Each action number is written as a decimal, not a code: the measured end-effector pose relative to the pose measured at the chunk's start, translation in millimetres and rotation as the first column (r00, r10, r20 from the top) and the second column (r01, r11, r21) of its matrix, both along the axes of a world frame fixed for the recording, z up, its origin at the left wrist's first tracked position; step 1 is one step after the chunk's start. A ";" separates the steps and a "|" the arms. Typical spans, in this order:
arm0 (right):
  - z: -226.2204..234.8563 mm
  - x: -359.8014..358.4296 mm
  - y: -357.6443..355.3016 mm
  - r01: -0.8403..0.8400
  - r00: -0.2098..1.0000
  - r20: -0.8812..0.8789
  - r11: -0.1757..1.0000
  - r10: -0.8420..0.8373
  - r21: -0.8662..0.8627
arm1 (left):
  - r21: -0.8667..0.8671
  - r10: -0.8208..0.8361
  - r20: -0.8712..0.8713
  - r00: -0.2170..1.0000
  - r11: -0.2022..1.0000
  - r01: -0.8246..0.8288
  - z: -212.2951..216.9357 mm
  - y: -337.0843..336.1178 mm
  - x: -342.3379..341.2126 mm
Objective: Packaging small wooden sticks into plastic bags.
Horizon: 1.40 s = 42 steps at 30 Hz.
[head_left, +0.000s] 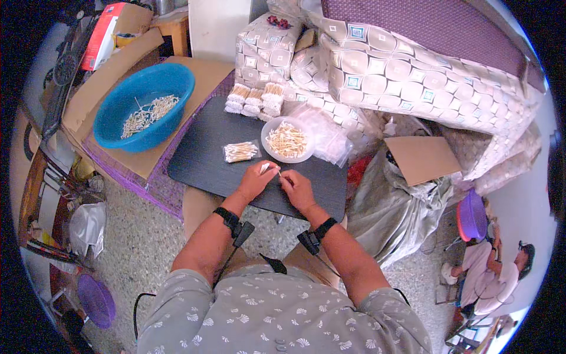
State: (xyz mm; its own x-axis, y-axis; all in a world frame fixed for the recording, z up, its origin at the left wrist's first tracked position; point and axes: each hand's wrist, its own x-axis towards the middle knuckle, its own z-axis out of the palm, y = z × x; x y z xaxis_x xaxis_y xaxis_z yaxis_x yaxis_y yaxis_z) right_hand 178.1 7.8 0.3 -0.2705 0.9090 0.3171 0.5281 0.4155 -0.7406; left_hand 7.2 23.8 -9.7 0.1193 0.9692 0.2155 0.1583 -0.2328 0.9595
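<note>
Cotton swabs (pixel 270 167) pinched between both hands (pixel 277 180), mostly hidden by fingers, above dark board (pixel 203 156).

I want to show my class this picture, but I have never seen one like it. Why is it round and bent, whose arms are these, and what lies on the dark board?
The picture comes from a wide camera worn on a person's head, looking down, so straight edges curve. The two forearms from the lower edge are that person's own, each with a black wrist strap. The left hand and right hand meet over a dark board and pinch a few cotton swabs in their fingers. On the board lie a small clear packet of swabs, a white bowl of loose swabs and three upright bundles. To the left is a blue basin with more swabs.
</note>
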 end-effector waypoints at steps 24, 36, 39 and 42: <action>-9.2 6.9 9.1 0.099 0.957 -0.277 0.994 -0.086 0.036 | 0.012 0.027 -0.181 0.983 1.000 -0.025 9.0 -9.0 1.5; -7.5 13.3 10.8 -0.116 0.943 -0.319 0.993 0.098 -0.038 | 0.107 0.022 -0.495 0.868 0.994 0.036 4.5 -10.5 14.4; 0.5 5.8 6.9 -0.167 0.820 -0.572 0.953 -0.007 -0.252 | 0.001 -0.004 -0.170 0.985 1.000 0.004 -4.7 -4.0 7.7; 0.6 7.4 4.3 -0.105 0.895 -0.441 0.923 -0.075 -0.370 | 0.076 0.035 -0.129 0.991 0.997 -0.025 3.8 -3.6 9.6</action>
State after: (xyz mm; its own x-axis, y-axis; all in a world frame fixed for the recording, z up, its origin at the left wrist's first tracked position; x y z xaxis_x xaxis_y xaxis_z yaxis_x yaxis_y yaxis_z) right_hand 185.5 12.1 0.9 -0.1995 0.9790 0.0420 0.1070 0.0644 -0.9922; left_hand 16.8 20.2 -6.0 0.1219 0.9547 0.2716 0.2886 -0.2959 0.9106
